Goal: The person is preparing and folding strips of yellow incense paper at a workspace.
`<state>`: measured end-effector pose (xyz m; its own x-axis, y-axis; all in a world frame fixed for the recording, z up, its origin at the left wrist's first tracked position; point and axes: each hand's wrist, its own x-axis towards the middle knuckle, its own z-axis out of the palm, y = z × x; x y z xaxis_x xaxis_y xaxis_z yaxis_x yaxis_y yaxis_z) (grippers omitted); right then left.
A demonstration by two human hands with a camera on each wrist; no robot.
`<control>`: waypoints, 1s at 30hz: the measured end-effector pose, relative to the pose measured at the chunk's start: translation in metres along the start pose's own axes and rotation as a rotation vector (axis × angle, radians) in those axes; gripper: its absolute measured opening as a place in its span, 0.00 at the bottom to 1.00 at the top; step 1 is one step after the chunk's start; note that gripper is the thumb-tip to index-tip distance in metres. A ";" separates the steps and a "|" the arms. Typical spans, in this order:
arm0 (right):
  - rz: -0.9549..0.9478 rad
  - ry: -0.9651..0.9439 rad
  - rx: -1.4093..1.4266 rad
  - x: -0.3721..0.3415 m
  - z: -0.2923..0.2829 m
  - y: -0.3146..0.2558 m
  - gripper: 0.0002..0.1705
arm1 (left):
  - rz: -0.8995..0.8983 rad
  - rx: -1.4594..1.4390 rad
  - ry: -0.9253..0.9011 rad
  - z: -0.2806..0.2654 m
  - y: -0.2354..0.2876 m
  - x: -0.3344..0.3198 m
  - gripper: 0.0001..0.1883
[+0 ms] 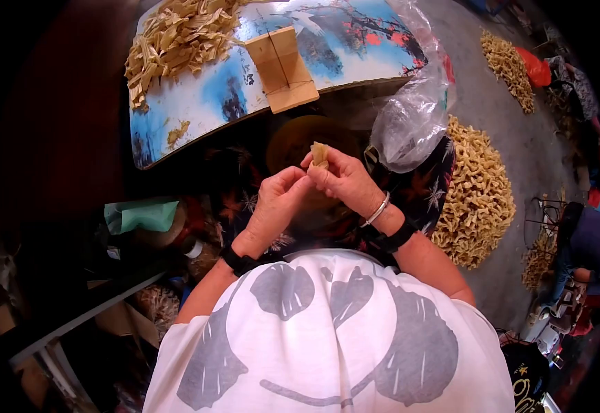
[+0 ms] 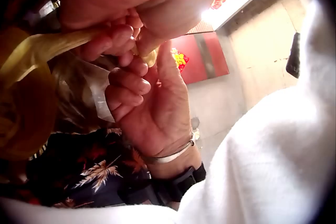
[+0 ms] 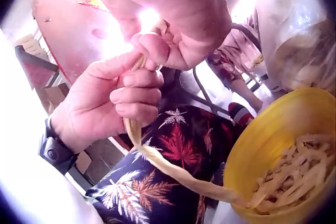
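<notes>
A pale yellow strip [image 3: 181,175] runs from the fingers down to a yellow bowl [image 3: 247,145] holding more strips and small pieces, in the right wrist view. My left hand [image 1: 277,206] pinches the strip, its other fingers curled. Touching it, my right hand [image 1: 350,180] grips a small folded piece [image 1: 320,154] of the same material, its top standing above the fingers. In the left wrist view the strip [image 2: 44,50] hangs to the left of both hands. Parts of the fingertips and the folded piece are hidden where the hands meet.
A painted table [image 1: 210,93] ahead carries a heap of flat strips [image 1: 183,41] and a wooden stand [image 1: 282,69]. Clear plastic [image 1: 410,127] hangs at its right edge. A large pile of knotted pieces [image 1: 475,196] lies on the floor to the right, a green packet [image 1: 141,216] left.
</notes>
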<state>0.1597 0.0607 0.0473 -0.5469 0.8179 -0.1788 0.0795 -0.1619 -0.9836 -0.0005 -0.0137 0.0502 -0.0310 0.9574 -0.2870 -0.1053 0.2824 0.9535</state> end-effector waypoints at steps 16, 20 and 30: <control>-0.081 0.054 0.099 0.043 -0.020 -0.059 0.10 | 0.373 0.414 0.005 -0.030 0.053 0.035 0.08; -0.332 0.243 -0.124 0.091 -0.023 -0.078 0.09 | 0.476 0.613 0.197 -0.042 0.093 0.077 0.08; -0.550 0.424 -0.579 0.154 -0.021 -0.072 0.07 | 0.482 0.414 0.346 -0.062 0.090 0.145 0.09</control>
<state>0.0871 0.2094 0.0904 -0.2873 0.8510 0.4396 0.3675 0.5218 -0.7699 -0.0762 0.1472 0.0882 -0.2994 0.9268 0.2265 0.3820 -0.1010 0.9186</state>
